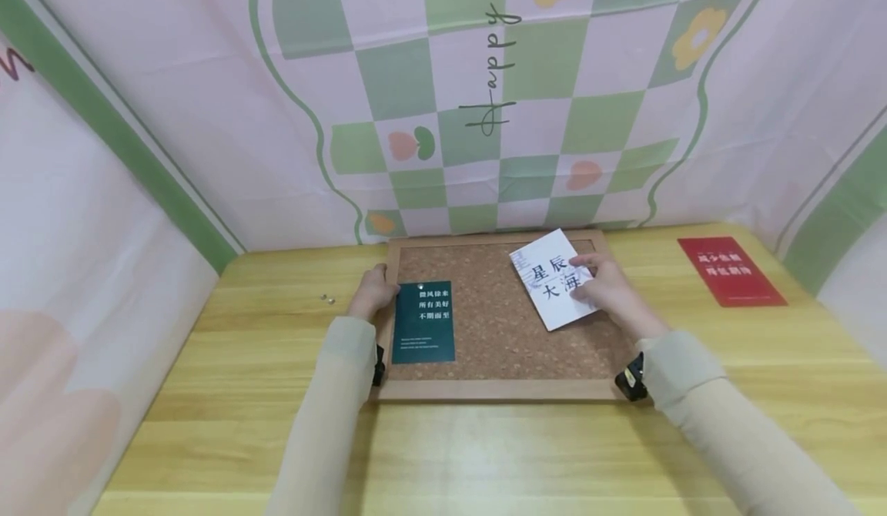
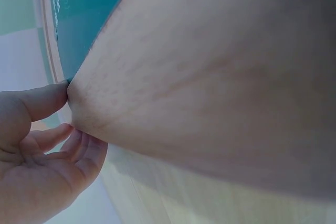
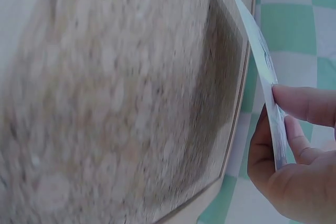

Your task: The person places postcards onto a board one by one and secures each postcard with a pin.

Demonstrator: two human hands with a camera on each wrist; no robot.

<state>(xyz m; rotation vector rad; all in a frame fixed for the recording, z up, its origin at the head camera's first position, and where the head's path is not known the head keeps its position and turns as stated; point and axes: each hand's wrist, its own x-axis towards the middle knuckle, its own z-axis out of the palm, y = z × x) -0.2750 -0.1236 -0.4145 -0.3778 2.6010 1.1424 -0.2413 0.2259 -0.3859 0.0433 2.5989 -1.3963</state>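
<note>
A wood-framed cork board (image 1: 492,331) lies on the table. At its left frame my left hand (image 1: 373,294) grips the edge; in the left wrist view the thumb (image 2: 50,100) lies on top and the fingers curl at the side. A dark green card (image 1: 423,335) with white lettering lies on the board's left part, a small pin (image 1: 420,286) near its top. Over the board's right part, my right hand (image 1: 610,294) pinches a white card (image 1: 547,312) with black characters by its right side. The right wrist view shows this card (image 3: 262,61) raised off the cork, casting a shadow.
A red card (image 1: 734,289) with white characters lies on the table to the right of the board. Small shiny pins (image 1: 331,300) lie left of it. Behind the board hangs a green-checked cloth (image 1: 471,185), close to its back edge.
</note>
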